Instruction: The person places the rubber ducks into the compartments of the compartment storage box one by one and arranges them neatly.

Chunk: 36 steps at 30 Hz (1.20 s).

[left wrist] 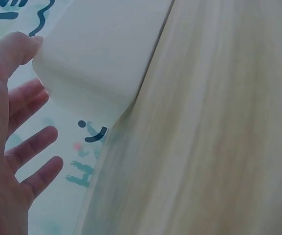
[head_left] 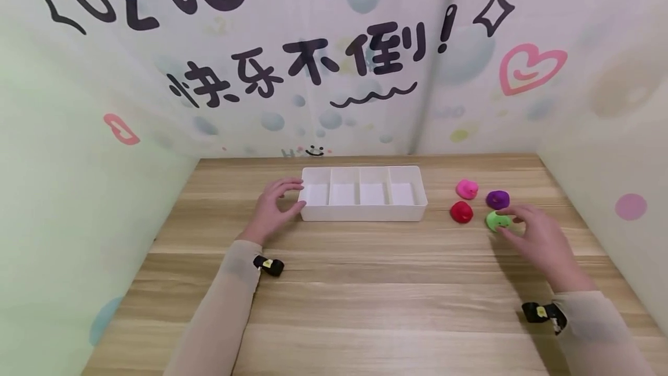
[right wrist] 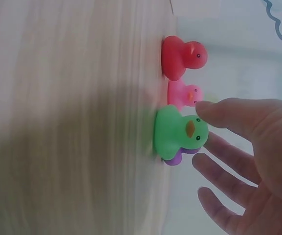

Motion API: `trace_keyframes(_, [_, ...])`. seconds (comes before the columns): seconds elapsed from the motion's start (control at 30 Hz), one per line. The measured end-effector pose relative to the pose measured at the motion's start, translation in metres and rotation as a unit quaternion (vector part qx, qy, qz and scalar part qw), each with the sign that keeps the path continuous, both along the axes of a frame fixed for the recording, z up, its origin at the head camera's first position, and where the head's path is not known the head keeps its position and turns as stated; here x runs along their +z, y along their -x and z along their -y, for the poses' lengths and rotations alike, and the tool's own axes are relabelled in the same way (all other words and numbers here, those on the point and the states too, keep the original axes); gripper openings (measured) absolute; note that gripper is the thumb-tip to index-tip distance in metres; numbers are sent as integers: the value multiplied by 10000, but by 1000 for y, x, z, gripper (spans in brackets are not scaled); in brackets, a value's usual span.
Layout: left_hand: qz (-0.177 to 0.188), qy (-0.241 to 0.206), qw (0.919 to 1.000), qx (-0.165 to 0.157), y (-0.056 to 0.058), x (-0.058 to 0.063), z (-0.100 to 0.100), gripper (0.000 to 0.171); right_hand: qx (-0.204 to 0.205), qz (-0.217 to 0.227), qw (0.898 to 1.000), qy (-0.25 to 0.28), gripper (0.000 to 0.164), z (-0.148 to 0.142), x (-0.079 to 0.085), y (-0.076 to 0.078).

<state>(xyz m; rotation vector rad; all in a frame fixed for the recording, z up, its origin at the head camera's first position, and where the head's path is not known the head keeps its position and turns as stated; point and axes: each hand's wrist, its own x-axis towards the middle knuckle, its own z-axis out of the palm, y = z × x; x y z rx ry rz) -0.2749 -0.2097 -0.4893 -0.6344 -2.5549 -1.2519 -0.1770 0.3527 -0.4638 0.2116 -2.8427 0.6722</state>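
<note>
A long white box with several compartments in a row stands toward the back of the table. My left hand is at its left end, thumb and fingers spread, with fingertips right at the rim. In the left wrist view the thumb meets the box's edge. On the right, my right hand reaches over a green rubber duck, thumb and fingers parted about its head. Close by are a red duck, a pink duck and a purple duck, partly hidden behind the green one in the right wrist view.
The wood-grain table carries the box and ducks. A printed curtain with dark lettering rises behind its back edge. Pale side walls close in at left and right.
</note>
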Motion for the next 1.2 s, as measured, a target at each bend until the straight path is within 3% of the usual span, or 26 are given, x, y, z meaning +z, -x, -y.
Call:
trace_keyframes(0.33, [-130,-125,9998,-3,1,-4,-2,34,-41,213,9997,-86,36,-6,-2,0])
trace_keyframes(1.0, [-135,-152,9998,13,2,-6,-1,34,-150,106,9997,-155,36,-4,1,1])
trace_keyframes(1.2, [-146,-161,9998,-15,2,-7,-1,33,-120,-166,9996,-218,35,4,8,3])
